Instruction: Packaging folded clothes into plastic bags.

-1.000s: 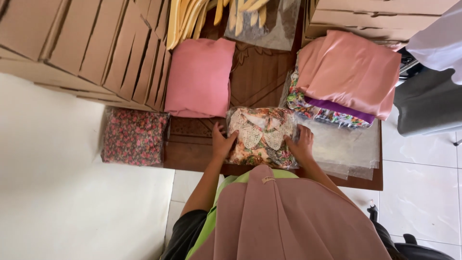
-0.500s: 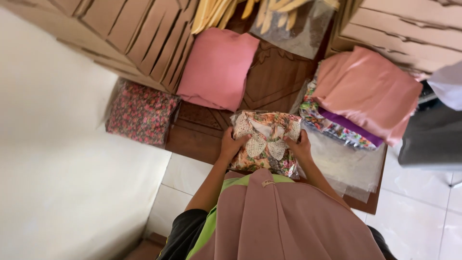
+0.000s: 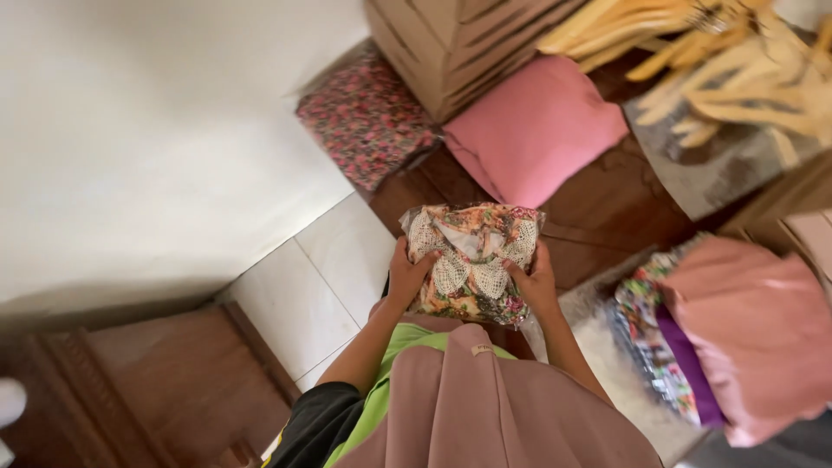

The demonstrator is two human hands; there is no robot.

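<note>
A folded floral garment with white lace trim, wrapped in clear plastic (image 3: 472, 258), is held in front of my chest. My left hand (image 3: 407, 276) grips its left edge and my right hand (image 3: 534, 282) grips its right edge. The packet is lifted off the dark wooden table (image 3: 598, 212) and hangs over its near edge.
On the table lie a pink folded cloth (image 3: 530, 130), a red floral packet (image 3: 368, 117) and a stack of pink and patterned fabrics (image 3: 745, 334). Cardboard boxes (image 3: 464, 39) and wooden hangers (image 3: 693, 43) stand at the back. A dark wooden piece of furniture (image 3: 130, 381) is at lower left.
Both hands took the floral packet off the table and raised it toward my chest. The view swung left, showing more wall and floor.
</note>
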